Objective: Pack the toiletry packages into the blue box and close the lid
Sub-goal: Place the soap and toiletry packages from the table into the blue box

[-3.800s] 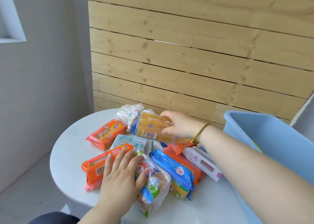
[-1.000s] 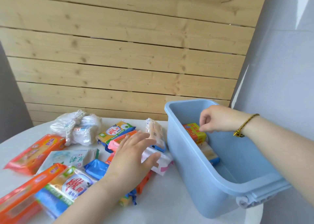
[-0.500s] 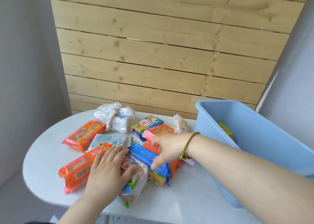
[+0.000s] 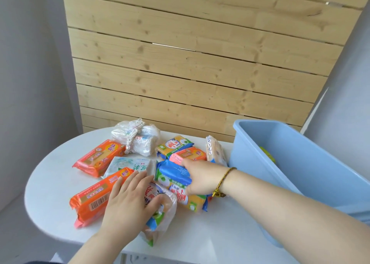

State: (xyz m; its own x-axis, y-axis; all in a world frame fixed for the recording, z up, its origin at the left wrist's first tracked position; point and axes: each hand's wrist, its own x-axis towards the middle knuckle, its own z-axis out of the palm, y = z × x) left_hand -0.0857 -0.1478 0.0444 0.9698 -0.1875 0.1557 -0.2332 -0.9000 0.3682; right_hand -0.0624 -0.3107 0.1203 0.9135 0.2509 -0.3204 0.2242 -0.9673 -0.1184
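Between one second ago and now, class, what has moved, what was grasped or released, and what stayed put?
The right hand came leftward out of the blue box to the table and now grips the blue-and-yellow package. The left hand stayed resting flat on the clear-wrapped package; the orange package beside it has not shifted.

Packages (image 4: 96, 159) lie on table (image 4: 50, 185), left of box (image 4: 300, 169).
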